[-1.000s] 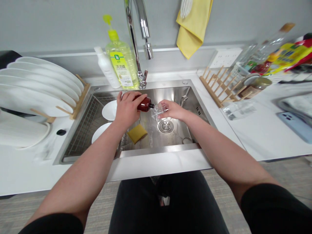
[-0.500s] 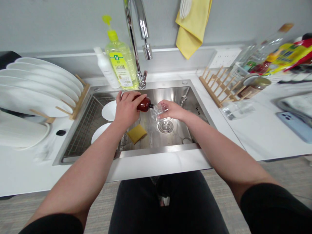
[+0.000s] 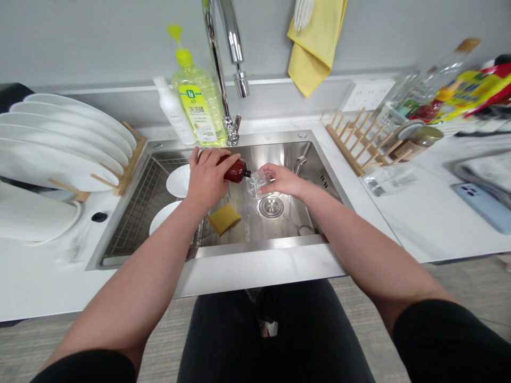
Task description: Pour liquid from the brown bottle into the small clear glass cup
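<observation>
My left hand [image 3: 208,175] is wrapped round a dark brown bottle [image 3: 235,171], tilted on its side with its black-tipped neck pointing right. That neck meets the mouth of a small clear cup [image 3: 256,183], which my right hand [image 3: 279,179] grips from the right. Both are held over the steel sink [image 3: 255,246], above and left of the drain [image 3: 271,206]. Whether liquid is flowing cannot be made out. Below the bottle a yellow sponge [image 3: 224,218] lies in the sink. Left of it, two white bowls [image 3: 178,182] sit on a wire rack [image 3: 138,215], partly hidden by my left arm.
A chrome faucet [image 3: 241,84] rises behind the sink beside a dish soap bottle [image 3: 199,109] and a white bottle [image 3: 174,111]. White plates [image 3: 59,143] stand in a rack at left. To the right are a wooden rack [image 3: 365,139], a jar [image 3: 419,142] and a phone [image 3: 483,205].
</observation>
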A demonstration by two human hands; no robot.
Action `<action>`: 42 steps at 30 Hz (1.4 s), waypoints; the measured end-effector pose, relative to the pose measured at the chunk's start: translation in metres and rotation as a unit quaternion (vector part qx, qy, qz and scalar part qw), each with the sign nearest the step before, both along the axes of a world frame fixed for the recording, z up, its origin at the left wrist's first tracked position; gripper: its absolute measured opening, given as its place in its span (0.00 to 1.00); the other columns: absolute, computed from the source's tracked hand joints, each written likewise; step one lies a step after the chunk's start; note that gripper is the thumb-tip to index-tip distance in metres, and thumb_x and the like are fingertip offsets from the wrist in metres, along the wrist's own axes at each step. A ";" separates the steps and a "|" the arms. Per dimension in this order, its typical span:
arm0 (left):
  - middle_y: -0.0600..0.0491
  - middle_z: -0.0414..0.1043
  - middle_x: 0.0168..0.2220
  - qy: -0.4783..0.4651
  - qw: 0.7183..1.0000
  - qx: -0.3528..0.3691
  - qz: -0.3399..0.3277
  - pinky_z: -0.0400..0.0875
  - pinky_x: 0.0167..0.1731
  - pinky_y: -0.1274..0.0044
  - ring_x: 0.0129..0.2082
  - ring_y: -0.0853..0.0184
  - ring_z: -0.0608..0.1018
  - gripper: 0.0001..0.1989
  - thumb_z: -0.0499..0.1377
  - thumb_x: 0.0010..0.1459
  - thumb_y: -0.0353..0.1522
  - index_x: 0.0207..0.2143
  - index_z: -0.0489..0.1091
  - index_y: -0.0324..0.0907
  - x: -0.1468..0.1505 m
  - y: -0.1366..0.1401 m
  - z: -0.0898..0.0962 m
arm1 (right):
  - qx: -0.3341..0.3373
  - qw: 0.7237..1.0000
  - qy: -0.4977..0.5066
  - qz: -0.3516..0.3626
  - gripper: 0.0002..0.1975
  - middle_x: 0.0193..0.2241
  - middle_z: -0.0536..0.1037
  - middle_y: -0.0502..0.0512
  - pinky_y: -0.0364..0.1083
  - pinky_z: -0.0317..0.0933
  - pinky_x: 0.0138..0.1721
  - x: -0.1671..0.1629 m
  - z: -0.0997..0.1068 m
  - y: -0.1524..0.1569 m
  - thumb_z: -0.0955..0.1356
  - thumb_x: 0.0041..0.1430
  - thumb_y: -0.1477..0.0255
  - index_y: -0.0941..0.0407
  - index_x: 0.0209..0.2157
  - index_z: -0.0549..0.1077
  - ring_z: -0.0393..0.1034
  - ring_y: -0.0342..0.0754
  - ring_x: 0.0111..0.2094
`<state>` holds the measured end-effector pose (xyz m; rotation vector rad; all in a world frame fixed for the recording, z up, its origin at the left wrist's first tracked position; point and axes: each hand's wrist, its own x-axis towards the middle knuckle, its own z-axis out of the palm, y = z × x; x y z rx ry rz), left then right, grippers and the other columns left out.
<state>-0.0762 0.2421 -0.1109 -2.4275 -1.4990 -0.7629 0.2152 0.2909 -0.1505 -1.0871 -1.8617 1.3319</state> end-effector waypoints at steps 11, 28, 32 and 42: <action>0.50 0.76 0.69 0.009 1.000 0.011 0.003 0.45 0.81 0.42 0.71 0.47 0.73 0.39 0.66 0.62 0.26 0.72 0.71 0.62 0.001 -0.001 0.001 | -0.003 1.000 -0.005 -0.006 0.32 0.45 0.86 0.56 0.62 0.77 0.59 0.000 0.002 -0.002 0.87 0.38 0.65 0.51 0.46 0.80 0.81 0.64 0.52; 0.50 0.76 0.70 0.000 1.000 0.002 -0.001 0.40 0.82 0.42 0.73 0.46 0.71 0.41 0.66 0.62 0.26 0.74 0.70 0.65 0.001 -0.003 0.004 | -0.010 1.000 0.000 -0.007 0.31 0.45 0.86 0.55 0.61 0.77 0.59 -0.002 0.006 -0.004 0.88 0.37 0.66 0.50 0.43 0.79 0.81 0.63 0.52; 0.51 0.75 0.70 0.003 1.000 0.002 0.002 0.40 0.82 0.43 0.73 0.47 0.71 0.41 0.65 0.62 0.25 0.74 0.70 0.65 0.002 -0.003 0.005 | -0.007 1.000 0.007 -0.003 0.31 0.44 0.85 0.55 0.61 0.76 0.58 -0.002 0.005 -0.005 0.87 0.37 0.65 0.51 0.43 0.78 0.81 0.63 0.52; 0.51 0.75 0.70 0.001 1.000 0.003 -0.002 0.41 0.82 0.42 0.73 0.47 0.71 0.39 0.65 0.63 0.25 0.73 0.71 0.64 0.003 -0.005 0.007 | -0.006 1.000 0.008 -0.002 0.30 0.44 0.85 0.54 0.60 0.76 0.57 -0.003 0.007 -0.007 0.87 0.38 0.64 0.51 0.43 0.78 0.81 0.62 0.52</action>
